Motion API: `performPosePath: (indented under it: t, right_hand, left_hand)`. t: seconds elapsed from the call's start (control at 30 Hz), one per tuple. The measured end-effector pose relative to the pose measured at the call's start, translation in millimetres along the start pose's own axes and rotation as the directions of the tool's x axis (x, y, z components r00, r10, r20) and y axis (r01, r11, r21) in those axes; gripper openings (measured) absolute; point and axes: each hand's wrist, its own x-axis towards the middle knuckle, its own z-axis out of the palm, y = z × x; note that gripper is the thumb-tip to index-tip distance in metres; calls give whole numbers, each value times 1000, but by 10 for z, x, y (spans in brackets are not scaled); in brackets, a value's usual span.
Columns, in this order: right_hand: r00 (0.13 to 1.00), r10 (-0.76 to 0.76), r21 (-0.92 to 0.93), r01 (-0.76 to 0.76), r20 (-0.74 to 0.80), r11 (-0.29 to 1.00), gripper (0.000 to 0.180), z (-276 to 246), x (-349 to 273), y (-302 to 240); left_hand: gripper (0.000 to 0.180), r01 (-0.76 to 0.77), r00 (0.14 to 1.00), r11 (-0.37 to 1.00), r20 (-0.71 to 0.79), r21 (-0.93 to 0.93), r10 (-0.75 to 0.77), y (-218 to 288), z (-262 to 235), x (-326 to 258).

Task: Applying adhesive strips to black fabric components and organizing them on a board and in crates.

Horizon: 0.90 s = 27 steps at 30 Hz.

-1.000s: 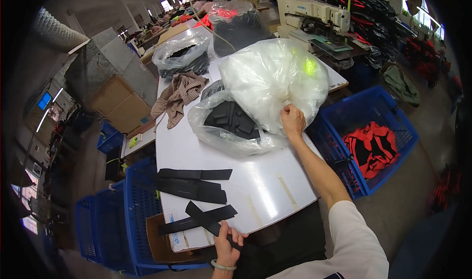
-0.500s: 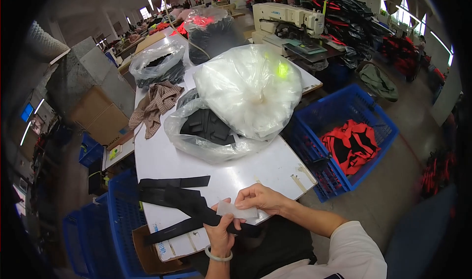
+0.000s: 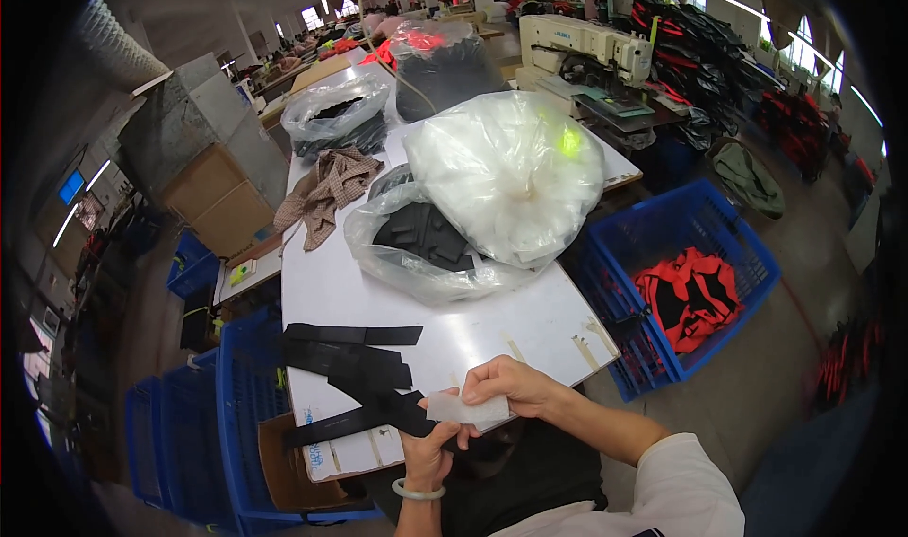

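Observation:
Both hands meet at the near edge of the white table (image 3: 492,324). My right hand (image 3: 511,383) pinches a small white fabric piece (image 3: 465,409) from above. My left hand (image 3: 433,450), with a pale green bangle on the wrist, holds the same white piece from below together with the end of a long black strap (image 3: 364,417). More black fabric strips (image 3: 350,352) lie stacked on the table just left of my hands.
A large clear plastic bag of white pieces (image 3: 511,173) leans on an open bag of black pieces (image 3: 421,239). A brown checked cloth (image 3: 326,192) lies farther back. A blue basket (image 3: 695,277) with red and black fabric stands right; blue crates (image 3: 203,414) stand left. A sewing machine (image 3: 586,45) sits behind.
My right hand left the big plastic bag, came down to the near edge and joined my left hand on the white piece. The camera has tilted lower.

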Motion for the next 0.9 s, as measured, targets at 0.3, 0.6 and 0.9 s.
performPosePath:
  t: [0.3,0.6,0.9]
  right_hand:
    - [992,-124,-486,117,17,866,23,151,-31,-5]
    - [908,-413,-823,291,77,487,13,241,-58,60]
    - [939,-333,-489,251,-87,835,9,424,70,232]
  left_hand:
    - [14,-16,975,992,-219,124,43,51,85,21]
    - [8,-96,951,993,-288,65,111,-35,64,-16]
    - [10,-69,916,996,-400,-52,42,6,70,38]
